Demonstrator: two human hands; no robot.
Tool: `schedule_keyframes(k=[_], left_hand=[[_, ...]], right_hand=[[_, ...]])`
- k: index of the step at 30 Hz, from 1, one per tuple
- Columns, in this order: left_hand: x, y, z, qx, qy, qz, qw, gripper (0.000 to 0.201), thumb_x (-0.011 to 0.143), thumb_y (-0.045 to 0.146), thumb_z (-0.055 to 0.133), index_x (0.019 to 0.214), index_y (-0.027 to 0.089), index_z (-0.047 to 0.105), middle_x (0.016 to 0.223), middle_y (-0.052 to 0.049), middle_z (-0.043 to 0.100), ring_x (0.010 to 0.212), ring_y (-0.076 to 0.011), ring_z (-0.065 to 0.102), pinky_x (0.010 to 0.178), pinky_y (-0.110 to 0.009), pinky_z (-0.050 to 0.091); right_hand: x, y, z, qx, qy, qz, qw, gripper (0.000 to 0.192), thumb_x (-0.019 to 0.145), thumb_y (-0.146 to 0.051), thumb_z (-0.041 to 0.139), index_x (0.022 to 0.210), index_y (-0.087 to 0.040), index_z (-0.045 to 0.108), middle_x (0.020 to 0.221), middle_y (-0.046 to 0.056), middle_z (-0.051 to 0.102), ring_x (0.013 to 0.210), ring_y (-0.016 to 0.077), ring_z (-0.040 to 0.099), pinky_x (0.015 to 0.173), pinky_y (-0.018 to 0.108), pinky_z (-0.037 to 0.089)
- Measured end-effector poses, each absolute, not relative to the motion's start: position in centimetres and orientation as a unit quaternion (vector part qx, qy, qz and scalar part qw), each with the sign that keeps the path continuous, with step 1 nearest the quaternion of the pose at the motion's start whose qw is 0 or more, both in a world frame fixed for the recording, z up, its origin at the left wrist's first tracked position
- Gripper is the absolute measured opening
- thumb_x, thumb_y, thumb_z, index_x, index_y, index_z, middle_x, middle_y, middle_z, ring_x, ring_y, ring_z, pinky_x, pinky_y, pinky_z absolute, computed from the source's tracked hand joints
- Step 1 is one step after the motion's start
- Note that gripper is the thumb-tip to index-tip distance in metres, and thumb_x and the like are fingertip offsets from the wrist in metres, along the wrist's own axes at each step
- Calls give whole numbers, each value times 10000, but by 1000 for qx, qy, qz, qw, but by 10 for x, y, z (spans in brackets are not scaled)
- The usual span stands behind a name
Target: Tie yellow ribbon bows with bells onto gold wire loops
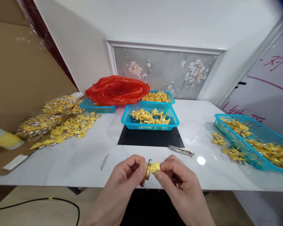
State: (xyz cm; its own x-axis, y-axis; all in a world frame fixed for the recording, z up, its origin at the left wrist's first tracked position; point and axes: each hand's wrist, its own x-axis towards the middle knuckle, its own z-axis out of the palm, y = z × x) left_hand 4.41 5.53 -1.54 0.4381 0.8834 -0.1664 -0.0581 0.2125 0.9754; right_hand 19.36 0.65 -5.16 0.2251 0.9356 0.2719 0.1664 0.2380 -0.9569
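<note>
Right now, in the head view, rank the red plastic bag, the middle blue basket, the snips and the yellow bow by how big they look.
1. red plastic bag and middle blue basket: close in extent, bag slightly wider.
2. snips.
3. yellow bow, pinched between left hand and right hand; nearest the camera, yet smallest.

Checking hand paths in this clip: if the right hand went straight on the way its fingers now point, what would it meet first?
The right hand points leftward, pinching the yellow bow. Straight on, it would press into the left hand, whose fingers grip the same bow from the other side. They look almost touching already.
</note>
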Motion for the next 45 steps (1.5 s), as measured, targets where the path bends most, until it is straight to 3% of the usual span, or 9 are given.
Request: schedule_keyframes(k=[6,8,11,14,17,20,31,39,45], left_hand=[[41,53,-14,564,399,326,646,308,916,437,605,722,207,538,704,30,465,700,-158,381,651,-261,337],[40,54,-15,590,405,332,614,292,920,438,604,741,212,558,719,32,479,707,-156,400,654,-256,342],[41,54,-17,596,404,323,614,293,924,446,599,750,211,577,737,28,508,732,-159,433,677,-257,364],[44,53,-18,579,406,339,621,248,901,415,649,763,215,600,742,32,531,739,-153,458,688,-246,385],[45,50,-17,552,417,368,622,155,879,403,681,898,252,650,775,31,618,732,-152,506,698,-246,420],[44,50,-15,536,426,395,612,191,867,425,688,980,272,675,820,16,680,735,-159,551,699,-256,449],[40,49,-13,523,426,382,632,194,772,325,812,876,247,669,703,48,639,672,-121,549,639,-218,430],[41,49,-13,523,415,358,653,168,793,317,791,852,232,660,694,36,645,681,-136,561,659,-237,434],[39,50,-16,528,406,353,657,139,816,326,772,831,228,674,699,42,619,685,-121,542,657,-213,435]], right_hand=[[207,7,-48,-496,-562,382,541,81,816,-279,696,854,-207,691,755,-28,489,571,89,417,513,231,340],[211,8,-45,-486,-551,398,549,169,757,-280,745,910,-223,704,771,-37,483,555,77,392,500,226,320],[209,12,-40,-494,-540,400,551,96,812,-305,703,836,-212,701,755,-29,487,570,82,401,507,223,321],[203,15,-39,-497,-540,398,551,219,882,-352,641,745,-183,670,704,-18,479,581,96,416,507,228,322],[199,14,-40,-495,-531,396,563,241,890,-364,636,736,-180,659,697,-19,476,572,95,411,497,228,315],[199,12,-41,-494,-526,397,567,228,886,-358,638,740,-184,660,701,-17,484,571,95,420,496,225,320],[215,11,-37,-486,-545,422,538,327,962,-456,531,856,-194,698,775,4,542,650,112,497,559,224,385],[218,13,-32,-493,-563,453,484,215,923,-408,601,901,-217,698,791,-4,525,652,118,460,566,247,369],[212,10,-34,-480,-577,393,530,92,902,-286,648,945,-236,711,764,-21,513,603,95,476,520,214,406]])
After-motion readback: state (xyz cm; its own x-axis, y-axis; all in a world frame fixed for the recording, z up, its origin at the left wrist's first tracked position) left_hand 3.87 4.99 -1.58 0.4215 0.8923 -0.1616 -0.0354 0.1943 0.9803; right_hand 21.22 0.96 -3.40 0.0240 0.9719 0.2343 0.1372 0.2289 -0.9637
